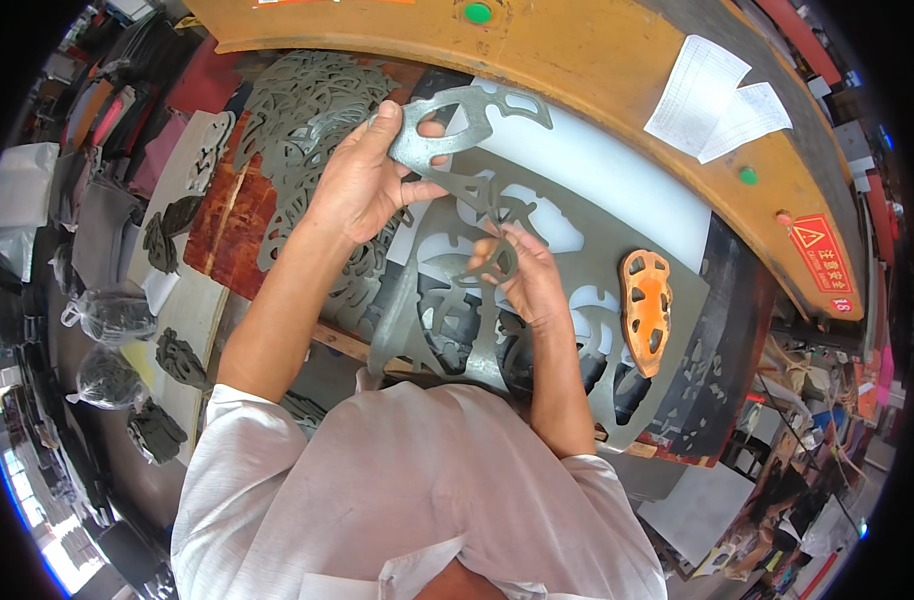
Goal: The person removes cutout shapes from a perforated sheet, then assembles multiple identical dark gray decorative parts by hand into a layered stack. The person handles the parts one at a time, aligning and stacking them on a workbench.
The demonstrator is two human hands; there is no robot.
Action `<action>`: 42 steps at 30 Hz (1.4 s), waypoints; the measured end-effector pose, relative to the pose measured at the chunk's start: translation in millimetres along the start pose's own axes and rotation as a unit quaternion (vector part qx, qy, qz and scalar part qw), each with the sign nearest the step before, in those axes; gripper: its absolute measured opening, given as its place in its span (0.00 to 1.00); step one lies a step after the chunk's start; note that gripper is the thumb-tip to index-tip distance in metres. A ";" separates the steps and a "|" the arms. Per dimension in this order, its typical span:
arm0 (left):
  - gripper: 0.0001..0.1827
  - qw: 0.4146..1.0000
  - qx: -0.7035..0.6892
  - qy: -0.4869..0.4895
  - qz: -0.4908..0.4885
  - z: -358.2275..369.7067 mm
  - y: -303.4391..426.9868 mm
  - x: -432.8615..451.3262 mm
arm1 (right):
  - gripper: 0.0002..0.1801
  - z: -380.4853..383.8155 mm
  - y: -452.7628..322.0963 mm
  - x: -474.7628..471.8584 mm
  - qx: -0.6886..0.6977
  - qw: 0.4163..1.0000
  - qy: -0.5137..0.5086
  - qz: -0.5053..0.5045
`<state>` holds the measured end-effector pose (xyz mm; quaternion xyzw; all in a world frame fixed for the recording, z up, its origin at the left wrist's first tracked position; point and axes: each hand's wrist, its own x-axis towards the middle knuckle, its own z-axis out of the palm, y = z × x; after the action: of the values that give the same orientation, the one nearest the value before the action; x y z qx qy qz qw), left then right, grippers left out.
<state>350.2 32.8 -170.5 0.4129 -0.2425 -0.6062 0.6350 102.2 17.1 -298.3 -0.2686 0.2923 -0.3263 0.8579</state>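
Observation:
My left hand (pixel 367 169) grips a grey die-cut piece (pixel 468 127) with openings in it, its thumb on top, raised above the work table. Lower and to the right, my right hand (pixel 524 274) holds a thin looped grey part (pixel 503 259) near that piece's lower end; whether the two parts are joined I cannot tell. Under my hands lies a grey sheet (pixel 659 300) with many cut-out holes, over a white board (pixel 599 172) and a dark surface. An orange-faced cutting die (pixel 648 311) rests on the sheet at the right.
A heap of grey cut pieces (pixel 307 127) covers the table's left part. The yellow machine beam (pixel 577 45) spans the far side, with green buttons, paper sheets (pixel 708 97) and a red warning label (pixel 821 251). Bagged pieces (pixel 110 379) lie at the left. Small scraps (pixel 701 382) lie at the right.

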 end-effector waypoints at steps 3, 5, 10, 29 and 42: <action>0.28 1.000 0.013 -0.025 0.002 3.1 2.0 -2.4 | 0.24 -3.9 10.6 -2.0 0.085 0.990 -0.106 0.040; 0.26 1.000 0.019 -0.004 -0.001 1.8 1.4 -4.1 | 0.26 -4.2 17.1 -4.2 0.124 0.982 -0.137 0.037; 0.24 1.000 0.016 0.018 -0.001 -10.2 0.0 -8.5 | 0.23 -9.8 19.1 -19.3 0.060 0.991 -0.116 0.017; 0.27 0.998 0.042 -0.045 -0.004 -13.0 29.0 -39.4 | 0.10 61.6 -15.5 -11.9 -0.230 0.968 -0.006 -0.096; 0.30 0.955 0.279 -0.100 0.029 3.9 78.6 -38.5 | 0.38 48.6 1.6 -6.9 -0.086 0.996 0.000 0.026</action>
<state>386.1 63.3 -96.7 0.5037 -0.4760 -0.5341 0.4842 131.5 36.2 -263.8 -0.3338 0.3265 -0.2775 0.8396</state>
